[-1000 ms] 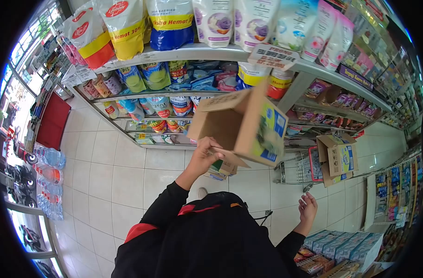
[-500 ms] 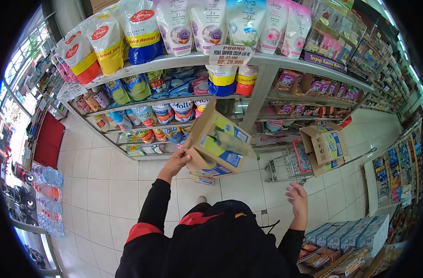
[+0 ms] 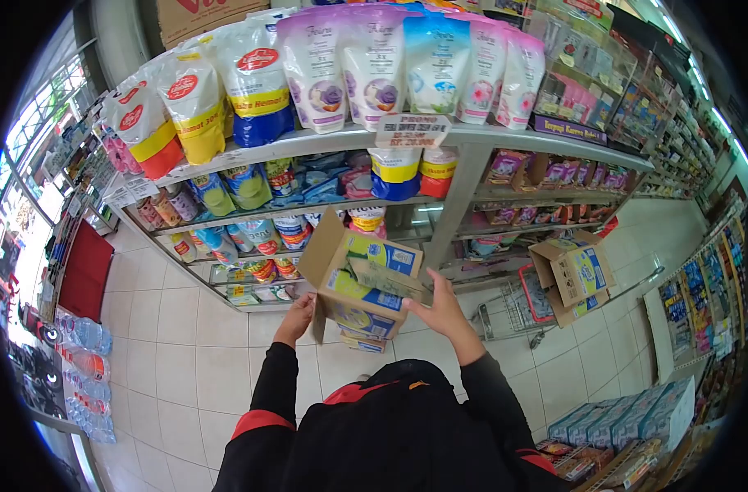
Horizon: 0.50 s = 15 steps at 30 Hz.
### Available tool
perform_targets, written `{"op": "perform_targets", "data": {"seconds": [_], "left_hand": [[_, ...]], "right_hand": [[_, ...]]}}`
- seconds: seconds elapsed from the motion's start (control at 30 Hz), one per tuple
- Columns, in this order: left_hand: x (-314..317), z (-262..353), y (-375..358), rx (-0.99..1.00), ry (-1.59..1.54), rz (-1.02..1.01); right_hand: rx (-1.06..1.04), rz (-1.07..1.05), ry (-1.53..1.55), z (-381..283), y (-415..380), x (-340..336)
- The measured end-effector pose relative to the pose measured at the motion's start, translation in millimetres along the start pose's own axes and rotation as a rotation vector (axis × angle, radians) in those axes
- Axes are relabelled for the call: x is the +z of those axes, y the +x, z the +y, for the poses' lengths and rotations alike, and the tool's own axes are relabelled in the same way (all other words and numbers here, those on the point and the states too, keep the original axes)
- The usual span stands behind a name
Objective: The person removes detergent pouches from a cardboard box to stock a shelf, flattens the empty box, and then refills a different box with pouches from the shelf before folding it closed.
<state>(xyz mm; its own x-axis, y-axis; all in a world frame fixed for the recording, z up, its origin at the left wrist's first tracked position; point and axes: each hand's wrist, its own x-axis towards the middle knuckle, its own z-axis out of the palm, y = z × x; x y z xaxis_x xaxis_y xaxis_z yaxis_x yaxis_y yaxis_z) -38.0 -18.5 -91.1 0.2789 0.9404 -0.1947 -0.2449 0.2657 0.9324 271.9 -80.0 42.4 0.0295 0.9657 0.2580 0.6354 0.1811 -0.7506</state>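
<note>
Held out at chest height between both hands: an open cardboard carton (image 3: pixel 359 279) with blue, yellow and green print, tipped so its mouth faces up and to the left, flaps loose. Left hand (image 3: pixel 297 318) under the lower left corner, fingers (image 3: pixel 306 302) curled onto the hanging flap and gripping it. Right hand (image 3: pixel 438 312) flat against the carton's right side, fingers (image 3: pixel 417 300) spread and pressed on the cardboard, thumb up along the edge. Just beyond the fingers, store shelves (image 3: pixel 440 141): refill pouches (image 3: pixel 372 61) on the top tier, smaller packs on the tiers below. Right of the right-hand fingers and well apart, a second open carton (image 3: pixel 572 275) sitting in a shopping trolley (image 3: pixel 517 307). Below both hands, white floor tiles (image 3: pixel 193 336). Far left of the left-hand fingers, bottled water (image 3: pixel 83 336) stacked by the window.
</note>
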Motion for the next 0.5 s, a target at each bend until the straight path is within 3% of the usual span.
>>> {"op": "perform_targets", "data": {"seconds": [0.03, 0.1, 0.17, 0.23, 0.27, 0.3, 0.33, 0.37, 0.43, 0.5], "left_hand": [[-7.5, -1.6, 0.5, -0.042, 0.17, 0.024], [4.8, 14.3, -12.0, -0.009, 0.074, 0.024], [21.7, 46.3, -24.8, 0.0, -0.023, 0.041], [28.7, 67.0, -29.6, 0.13, -0.076, 0.25], [36.0, 78.4, -27.6, 0.414, -0.018, 0.206], [42.5, 89.8, -29.0, 0.41, -0.019, 0.209], [48.8, 100.5, -32.9, 0.571, 0.306, 0.29], [54.9, 108.8, -34.4, 0.727, 0.635, 0.363], [67.9, 119.9, -33.3, 0.747, 0.736, 0.342], [73.6, 118.7, -30.4, 0.772, 0.839, 0.306]], "right_hand": [[-0.007, -0.016, -0.051, -1.8, 7.6, 7.1], [-0.028, -0.03, -0.099, -4.7, 19.1, 18.4], [0.155, -0.239, 0.07, -2.9, 18.3, 27.9], [0.186, -0.188, 0.079, -18.6, 16.2, 29.0], [0.155, -0.17, -0.146, -25.8, 14.7, 27.0], [0.123, -0.148, -0.37, -31.6, 14.0, 26.4], [0.129, -0.154, -0.37, -35.9, 14.0, 27.8], [0.084, -0.117, -0.321, -39.5, 16.3, 28.7], [0.053, -0.08, -0.272, -55.6, 23.3, 26.0], [0.148, -0.011, 0.242, -83.7, 43.7, 21.9]]}}
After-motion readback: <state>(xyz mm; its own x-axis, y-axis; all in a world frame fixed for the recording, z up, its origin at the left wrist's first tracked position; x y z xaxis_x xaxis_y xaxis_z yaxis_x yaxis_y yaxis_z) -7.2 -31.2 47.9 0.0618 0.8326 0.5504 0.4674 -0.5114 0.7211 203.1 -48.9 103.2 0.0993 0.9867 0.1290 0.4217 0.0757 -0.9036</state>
